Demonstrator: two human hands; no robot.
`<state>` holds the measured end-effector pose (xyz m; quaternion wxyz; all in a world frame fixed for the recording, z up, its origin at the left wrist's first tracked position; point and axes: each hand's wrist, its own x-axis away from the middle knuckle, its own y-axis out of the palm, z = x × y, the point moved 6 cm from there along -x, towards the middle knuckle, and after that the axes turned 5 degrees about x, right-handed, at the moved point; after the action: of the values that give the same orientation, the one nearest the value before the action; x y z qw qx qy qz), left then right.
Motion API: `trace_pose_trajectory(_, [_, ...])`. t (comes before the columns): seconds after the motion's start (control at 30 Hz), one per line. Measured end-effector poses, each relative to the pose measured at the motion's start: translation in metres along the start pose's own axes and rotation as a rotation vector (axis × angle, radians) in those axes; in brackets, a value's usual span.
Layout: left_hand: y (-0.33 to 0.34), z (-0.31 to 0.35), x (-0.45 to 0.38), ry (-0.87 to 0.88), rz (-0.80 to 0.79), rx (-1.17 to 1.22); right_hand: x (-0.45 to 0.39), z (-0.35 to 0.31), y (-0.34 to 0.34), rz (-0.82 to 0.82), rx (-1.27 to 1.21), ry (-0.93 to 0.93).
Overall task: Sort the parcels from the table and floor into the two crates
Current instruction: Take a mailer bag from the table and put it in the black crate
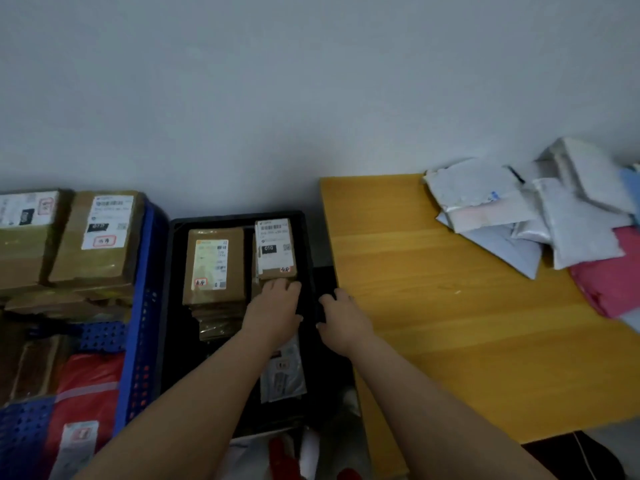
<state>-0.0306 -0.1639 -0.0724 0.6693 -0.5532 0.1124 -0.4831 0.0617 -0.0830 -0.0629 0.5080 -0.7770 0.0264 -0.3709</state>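
Note:
A black crate point(239, 216) stands on the floor between a blue crate point(138, 341) and the yellow table point(433, 306). Inside it are stacked brown cardboard parcels, one labelled 010 point(275, 247) at the far right and another point(213, 265) to its left. A flat white parcel point(284, 375) lies at the near end. My left hand point(273, 313) reaches into the black crate, its fingers touching the near end of the 010 parcel. My right hand point(343, 320) grips the black crate's right rim, fingers curled over it.
The blue crate holds large cardboard boxes point(100, 237) and a red bag point(86, 382). A pile of white and grey mailers point(519, 209) and a pink mailer point(609, 278) lies at the table's far right. Red and white parcels point(287, 455) lie on the floor below the black crate.

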Motion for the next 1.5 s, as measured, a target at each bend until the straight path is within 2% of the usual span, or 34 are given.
trace_pose_trajectory(0.17, [-0.034,0.071,-0.033,0.132,0.069,-0.032,0.014,0.051,-0.058,0.119,-0.028,0.068])
trace_pose_trajectory(0.37, [-0.030,0.167,-0.081,0.223,0.052,-0.040,0.019,0.151,-0.093,0.193,-0.050,0.182])
trace_pose_trajectory(0.53, [-0.017,0.239,-0.137,0.232,0.050,0.038,0.002,0.243,-0.113,0.261,-0.066,0.290])
trace_pose_trajectory(0.7, [-0.018,0.291,-0.205,0.204,0.102,0.167,-0.027,0.321,-0.145,0.398,-0.067,0.351])
trace_pose_trajectory(0.97, [-0.011,0.340,-0.289,0.191,0.081,0.135,-0.093,0.398,-0.198,0.525,-0.101,0.371])
trace_pose_trajectory(1.07, [-0.007,0.350,-0.314,0.164,0.051,0.076,-0.121,0.416,-0.206,0.496,-0.188,0.316])
trace_pose_trajectory(1.2, [0.000,0.348,-0.343,0.126,-0.026,0.090,-0.148,0.435,-0.195,0.283,-0.403,0.296])
trace_pose_trajectory(1.3, [0.008,0.338,-0.353,0.152,-0.130,0.022,-0.152,0.436,-0.186,0.223,-0.269,0.281])
trace_pose_trajectory(1.5, [0.015,0.315,-0.321,0.178,-0.136,-0.023,-0.133,0.403,-0.170,0.148,-0.276,0.218])
